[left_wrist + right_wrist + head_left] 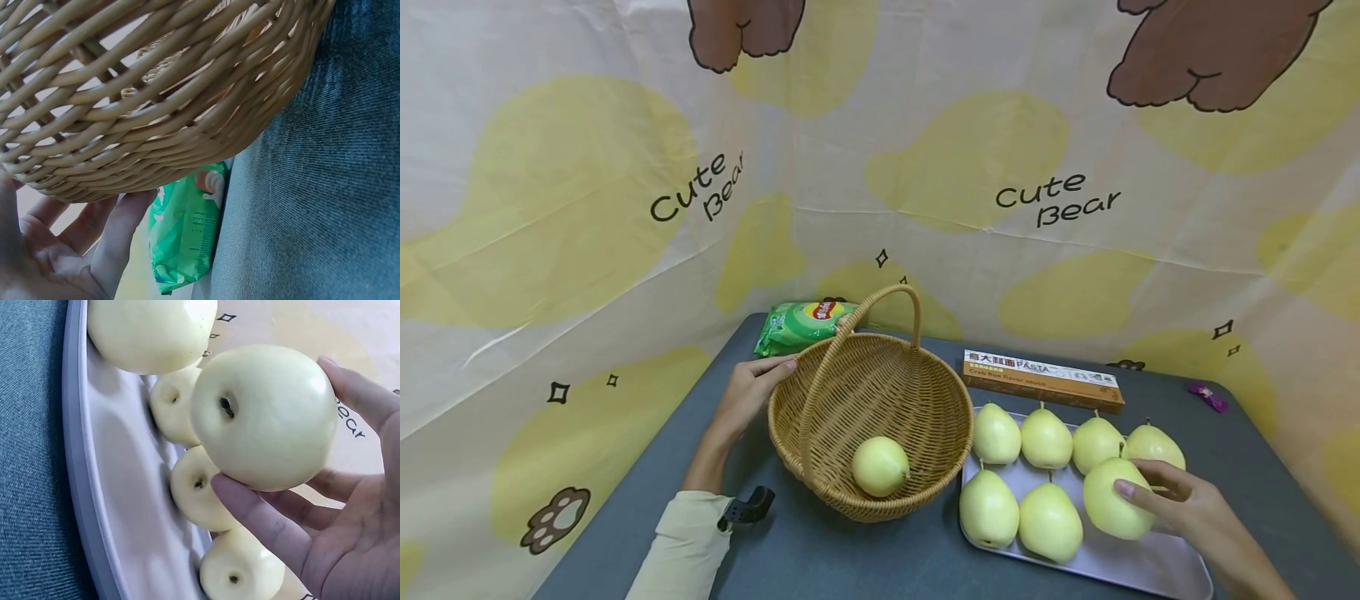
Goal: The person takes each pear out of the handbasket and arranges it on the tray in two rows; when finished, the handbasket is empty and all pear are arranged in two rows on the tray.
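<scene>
My right hand (1183, 500) grips a pale green pear (1116, 500) between thumb and fingers, above a light purple tray (1150, 567). In the right wrist view the held pear (262, 419) shows its dark-centred end, with fingers on both sides. Several other pears (1049, 521) sit in two rows on the tray. At the left, my left hand (752, 396) holds the rim of a woven wicker basket (820, 417) with an arched handle. One pear (880, 467) lies inside the basket. The left wrist view shows fingertips at the basket's woven side (156, 125).
Behind the basket lies a green chip bag (797, 327). A brown and white pasta box (1043, 381) is behind the tray, and a small purple wrapped item (1207, 397) lies at the back right. A printed curtain (940, 275) borders the dark table (850, 558).
</scene>
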`<state>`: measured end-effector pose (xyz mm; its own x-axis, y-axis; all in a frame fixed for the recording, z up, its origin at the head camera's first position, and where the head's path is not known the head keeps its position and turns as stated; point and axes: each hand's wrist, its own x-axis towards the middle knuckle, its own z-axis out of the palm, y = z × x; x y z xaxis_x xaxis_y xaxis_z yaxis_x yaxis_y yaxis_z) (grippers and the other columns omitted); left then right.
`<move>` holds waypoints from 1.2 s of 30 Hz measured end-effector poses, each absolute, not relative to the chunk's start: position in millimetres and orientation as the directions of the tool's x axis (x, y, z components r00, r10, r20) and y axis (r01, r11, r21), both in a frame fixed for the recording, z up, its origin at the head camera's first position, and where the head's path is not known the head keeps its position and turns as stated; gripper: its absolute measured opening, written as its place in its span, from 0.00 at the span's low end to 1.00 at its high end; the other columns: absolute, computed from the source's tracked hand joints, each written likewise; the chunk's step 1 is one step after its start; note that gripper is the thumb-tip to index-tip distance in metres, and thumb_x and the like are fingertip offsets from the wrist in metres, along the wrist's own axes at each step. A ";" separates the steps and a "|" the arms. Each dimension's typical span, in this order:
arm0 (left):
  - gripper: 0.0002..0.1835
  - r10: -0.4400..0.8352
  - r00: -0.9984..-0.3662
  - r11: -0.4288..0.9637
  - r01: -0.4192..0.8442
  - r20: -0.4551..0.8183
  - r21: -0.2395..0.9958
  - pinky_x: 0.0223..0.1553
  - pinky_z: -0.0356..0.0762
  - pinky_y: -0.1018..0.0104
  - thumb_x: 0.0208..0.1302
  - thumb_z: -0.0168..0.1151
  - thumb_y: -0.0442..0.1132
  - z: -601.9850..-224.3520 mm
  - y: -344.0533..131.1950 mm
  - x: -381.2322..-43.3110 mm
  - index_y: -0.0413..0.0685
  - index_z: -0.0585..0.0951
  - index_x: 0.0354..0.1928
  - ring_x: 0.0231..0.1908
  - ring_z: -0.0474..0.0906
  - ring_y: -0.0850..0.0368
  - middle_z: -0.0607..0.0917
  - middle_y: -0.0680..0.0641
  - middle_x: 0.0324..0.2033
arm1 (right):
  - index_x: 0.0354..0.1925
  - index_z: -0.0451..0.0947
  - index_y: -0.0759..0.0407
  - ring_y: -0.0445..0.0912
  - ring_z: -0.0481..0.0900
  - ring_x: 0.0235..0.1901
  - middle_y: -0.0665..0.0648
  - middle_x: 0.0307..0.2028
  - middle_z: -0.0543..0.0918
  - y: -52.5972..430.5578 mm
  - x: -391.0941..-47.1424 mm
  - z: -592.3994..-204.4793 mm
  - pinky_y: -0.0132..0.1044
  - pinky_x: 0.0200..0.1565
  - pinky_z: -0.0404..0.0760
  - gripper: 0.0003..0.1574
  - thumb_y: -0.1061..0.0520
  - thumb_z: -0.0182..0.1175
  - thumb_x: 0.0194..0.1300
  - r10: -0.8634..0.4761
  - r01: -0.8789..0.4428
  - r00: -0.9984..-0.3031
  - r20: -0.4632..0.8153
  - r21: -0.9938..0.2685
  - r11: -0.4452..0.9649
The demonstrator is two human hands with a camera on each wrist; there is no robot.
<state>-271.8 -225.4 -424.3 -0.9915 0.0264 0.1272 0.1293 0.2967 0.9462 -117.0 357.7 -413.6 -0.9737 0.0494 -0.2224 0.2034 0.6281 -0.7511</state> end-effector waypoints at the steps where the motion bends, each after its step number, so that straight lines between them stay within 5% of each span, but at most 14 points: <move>1: 0.25 0.029 -0.991 0.295 0.130 0.127 0.947 0.41 0.88 0.67 0.77 0.64 0.51 -424.2 -225.4 -272.0 0.40 0.84 0.65 0.40 0.89 0.60 0.88 0.33 0.54 | 0.79 0.62 0.67 0.26 0.75 0.50 0.67 0.71 0.73 358.2 -116.7 -414.2 0.34 0.46 0.85 0.47 0.37 0.58 0.80 0.041 0.207 -0.971 -0.234 -0.750 0.629; 15: 0.26 0.033 -0.992 0.285 0.124 0.120 0.950 0.40 0.88 0.67 0.78 0.63 0.52 -424.1 -228.0 -273.1 0.40 0.84 0.66 0.38 0.89 0.62 0.88 0.32 0.55 | 0.73 0.70 0.66 0.37 0.81 0.47 0.56 0.59 0.83 362.9 -118.1 -425.6 0.36 0.44 0.85 0.39 0.41 0.59 0.80 0.007 0.223 -0.962 -0.275 -0.764 0.605; 25: 0.26 0.040 -0.991 0.299 0.134 0.128 0.945 0.42 0.86 0.69 0.78 0.63 0.52 -426.3 -228.5 -275.5 0.40 0.84 0.65 0.40 0.88 0.63 0.88 0.33 0.55 | 0.73 0.70 0.67 0.45 0.79 0.54 0.68 0.68 0.76 364.1 -120.5 -433.5 0.41 0.44 0.86 0.41 0.39 0.59 0.79 -0.011 0.245 -0.948 -0.319 -0.747 0.618; 36: 0.25 0.033 -0.991 0.313 0.134 0.130 0.940 0.44 0.84 0.71 0.77 0.64 0.53 -425.5 -227.4 -276.4 0.42 0.85 0.64 0.42 0.88 0.63 0.89 0.35 0.54 | 0.73 0.70 0.69 0.52 0.78 0.57 0.68 0.66 0.77 363.4 -124.8 -437.6 0.42 0.43 0.83 0.45 0.36 0.60 0.77 -0.009 0.262 -0.935 -0.355 -0.709 0.655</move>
<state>-276.4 -227.4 -425.5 -0.9909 0.0331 0.1302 0.1340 0.3128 0.9403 -124.8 363.4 -437.6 -0.9350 -0.0090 -0.3546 0.2624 0.6551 -0.7085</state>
